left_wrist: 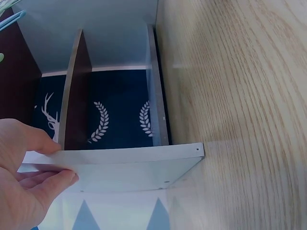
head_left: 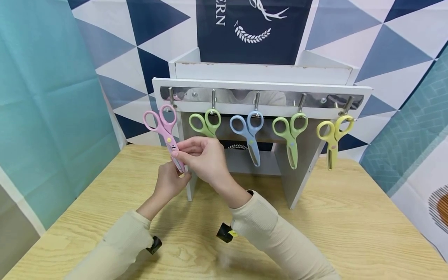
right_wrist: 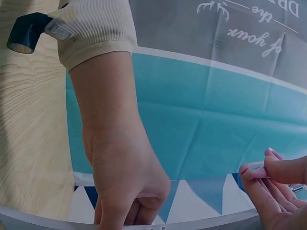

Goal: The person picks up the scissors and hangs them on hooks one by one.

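A pair of pink scissors [head_left: 164,127] hangs blades-down at the leftmost hook [head_left: 171,95], its right finger ring overlapping the hook's end in the head view. My right hand [head_left: 206,157] pinches its blades between thumb and fingers. Just below, my left hand [head_left: 168,182] grips the edge of the white rack's side panel [left_wrist: 129,167], thumb on one face and fingers on the other in the left wrist view. Along the same rail [head_left: 231,95] hang green scissors [head_left: 207,126] partly behind my right hand, then blue scissors [head_left: 249,134], green scissors [head_left: 291,136] and yellow scissors [head_left: 332,138].
The white rack stands on a wood-grain table [head_left: 350,217], close to a patterned cloth backdrop [head_left: 157,23]. A teal curtain [head_left: 52,97] hangs at the left. Black wrist cameras [head_left: 224,232] stick out below both sleeves.
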The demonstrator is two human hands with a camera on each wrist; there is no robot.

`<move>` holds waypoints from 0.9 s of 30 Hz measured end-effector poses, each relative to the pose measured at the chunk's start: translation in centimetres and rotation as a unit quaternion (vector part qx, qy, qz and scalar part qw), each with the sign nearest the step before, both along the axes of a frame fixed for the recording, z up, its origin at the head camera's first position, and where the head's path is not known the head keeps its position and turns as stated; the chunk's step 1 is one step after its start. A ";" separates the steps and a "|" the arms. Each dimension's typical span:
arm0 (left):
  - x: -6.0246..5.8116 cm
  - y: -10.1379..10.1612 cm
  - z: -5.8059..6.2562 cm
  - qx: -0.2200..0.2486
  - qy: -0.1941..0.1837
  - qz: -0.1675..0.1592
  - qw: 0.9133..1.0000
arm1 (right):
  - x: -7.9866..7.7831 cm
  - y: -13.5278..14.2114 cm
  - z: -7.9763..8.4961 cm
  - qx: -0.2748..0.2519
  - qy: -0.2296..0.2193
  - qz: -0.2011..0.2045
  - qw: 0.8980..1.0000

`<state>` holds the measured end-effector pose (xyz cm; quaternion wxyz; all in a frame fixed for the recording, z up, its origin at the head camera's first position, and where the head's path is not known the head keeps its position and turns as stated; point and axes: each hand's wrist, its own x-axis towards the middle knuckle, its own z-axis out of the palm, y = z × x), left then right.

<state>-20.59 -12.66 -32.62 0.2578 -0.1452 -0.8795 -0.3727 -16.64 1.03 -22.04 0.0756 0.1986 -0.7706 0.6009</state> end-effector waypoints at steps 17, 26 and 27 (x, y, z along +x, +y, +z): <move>0.0 0.2 0.0 0.030 -0.007 -0.014 0.999 | -0.1 0.0 -0.2 0.002 0.009 -0.012 1.000; 0.2 0.2 0.1 0.032 -0.022 -0.013 0.999 | 0.0 0.0 -0.2 -0.001 0.014 -0.008 1.000; 0.2 0.2 0.1 0.031 -0.022 -0.013 0.999 | 0.0 0.0 -0.2 -0.001 0.014 -0.007 1.000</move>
